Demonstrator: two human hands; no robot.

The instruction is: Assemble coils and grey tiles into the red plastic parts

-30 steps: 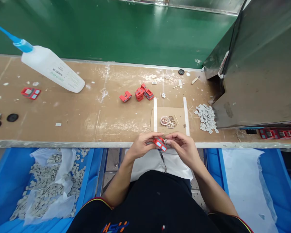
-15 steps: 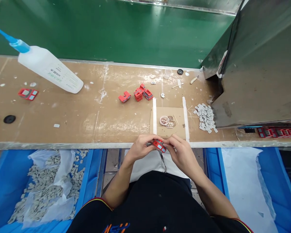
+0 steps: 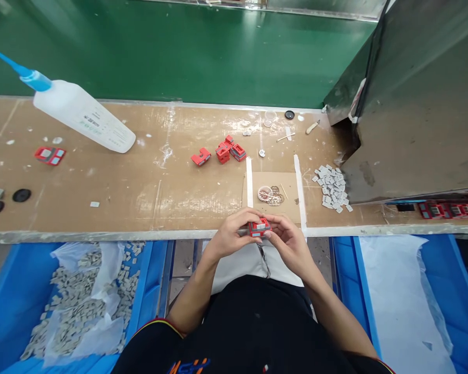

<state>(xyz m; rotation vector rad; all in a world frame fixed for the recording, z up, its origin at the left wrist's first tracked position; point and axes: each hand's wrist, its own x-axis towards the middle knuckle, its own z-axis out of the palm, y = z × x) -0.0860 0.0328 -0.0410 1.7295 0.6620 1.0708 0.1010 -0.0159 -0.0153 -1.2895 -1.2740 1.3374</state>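
Between my two hands, just over the front edge of the table, is a small red toy car part [image 3: 259, 227] with grey trim and light panels. My left hand [image 3: 234, 232] closes on its left side, thumb below and fingers on top. From the other side my right hand [image 3: 289, 240] pinches it, thumb at the near face. Beyond the hands lies a taped-down cardboard piece [image 3: 290, 182] with a small round dish [image 3: 264, 194] and brown smears. Further back sit several similar red parts [image 3: 223, 152] in a loose group.
A white bottle with a blue nozzle [image 3: 86, 117] lies at the left. Small grey-white pieces [image 3: 332, 188] are piled by a dark metal housing [image 3: 417, 104]. Blue bins stand below the edge, the left bin [image 3: 148, 291] holding many grey pieces. A red row [image 3: 452, 210] sits far right.
The red toy car part has been turned between my hands, so another side with a light panel faces up. My right fingers have shifted round it. The view has moved slightly.
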